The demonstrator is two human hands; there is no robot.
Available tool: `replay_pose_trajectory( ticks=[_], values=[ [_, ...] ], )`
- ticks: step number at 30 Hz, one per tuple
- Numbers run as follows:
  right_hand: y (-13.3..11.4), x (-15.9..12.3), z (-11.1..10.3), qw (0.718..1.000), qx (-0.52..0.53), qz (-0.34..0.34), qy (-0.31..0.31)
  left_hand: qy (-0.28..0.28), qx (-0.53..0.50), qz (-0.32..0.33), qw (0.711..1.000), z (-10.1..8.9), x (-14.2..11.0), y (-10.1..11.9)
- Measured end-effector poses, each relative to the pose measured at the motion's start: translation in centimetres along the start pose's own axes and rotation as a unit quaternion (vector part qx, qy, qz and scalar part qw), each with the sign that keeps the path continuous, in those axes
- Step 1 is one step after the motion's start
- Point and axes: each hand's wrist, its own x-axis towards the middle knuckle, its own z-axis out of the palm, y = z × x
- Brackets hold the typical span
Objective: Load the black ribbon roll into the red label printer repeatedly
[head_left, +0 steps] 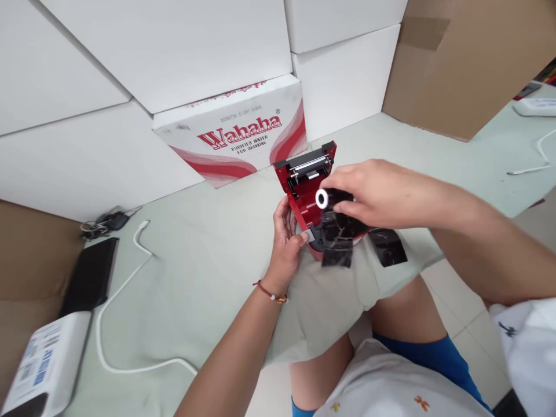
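A small red and black printer stands on the cloth-covered table with its lid raised, showing a roller under the lid and a hollow bay. My left hand is closed around the printer's left side, thumb at its front corner. Just above the bay, my right hand pinches a roll of black label tape with a white core end facing left. A loose black strip hangs from the roll over the printer's front. Another black strip lies by the table edge; whether it joins the roll is hidden.
A white and red Wahaha carton stands behind the printer, before stacked white boxes. A brown cardboard box is at the back right. To the left are a white cable, a black flat object and a white device.
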Motion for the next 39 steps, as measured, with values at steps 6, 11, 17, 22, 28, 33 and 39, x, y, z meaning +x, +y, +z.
replay_pose_trajectory(
  ticks=[6,11,17,22,28,33,39],
  values=[
    [-2.7,3.9,3.0,0.984,-0.115,0.041,-0.126,0.011,0.015,-0.012,1.0,-0.2,0.0,-0.4],
    [-2.3,5.7,4.0,0.982,-0.105,0.031,-0.151,0.008,0.012,-0.017,1.0,-0.1,0.0,-0.2],
    [-0.8,4.1,4.4,0.996,-0.002,-0.022,-0.09,0.002,-0.006,-0.02,1.0,-0.1,-0.1,-0.1],
    [-1.1,-3.4,6.3,0.978,0.103,-0.124,0.133,0.003,0.004,-0.024,1.0,-0.2,-0.1,-0.1],
    [-3.3,-8.8,11.4,0.956,0.069,-0.085,0.27,0.003,-0.02,-0.034,0.999,0.2,-0.4,0.9],
    [-3.9,-8.7,12.4,0.948,0.079,-0.053,0.303,0.075,0.015,-0.039,0.996,-0.3,-0.5,2.4],
    [-3.7,-8.6,12.8,0.945,0.097,-0.057,0.307,0.151,0.083,0.009,0.985,-0.8,3.8,5.6]
  ],
)
